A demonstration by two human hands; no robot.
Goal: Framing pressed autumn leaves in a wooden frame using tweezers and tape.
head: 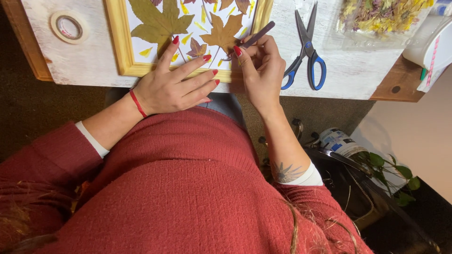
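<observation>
**A:** Well, what is the biggest thing here, and how many of each do you count?

**B:** The biggest is the one whitewashed tabletop (89, 61). Its near edge runs just above the person's lap, and a brown rim shows at the left and right ends. On it lies one light wooden frame (123, 51) with a white sheet inside. On the sheet I count two large pressed leaves (157, 23), one green and one tan, one small purple leaf (197, 48), and many little yellow petals; more leaves are cut off by the top edge.

**A:** Is there open room?

**B:** Yes, a bare stretch between the frame and the one roll of tape (68, 27) at the left, and some between the frame and the one pair of blue-handled scissors (307, 51), which lie open at the right.

**A:** Any containers?

**B:** One clear plastic box (376, 23) at the top right, holding dried yellow and purplish flowers. Beside it is a white container (431, 42); its contents I cannot tell.

**A:** And the hands?

**B:** The left hand (172, 87) lies flat with fingers spread over the lower frame edge, holding nothing. The right hand (261, 66) has a narrow, closed grip on a slim dark tool (258, 35), whose lower end is at the tan leaf near the frame's lower right corner.
</observation>
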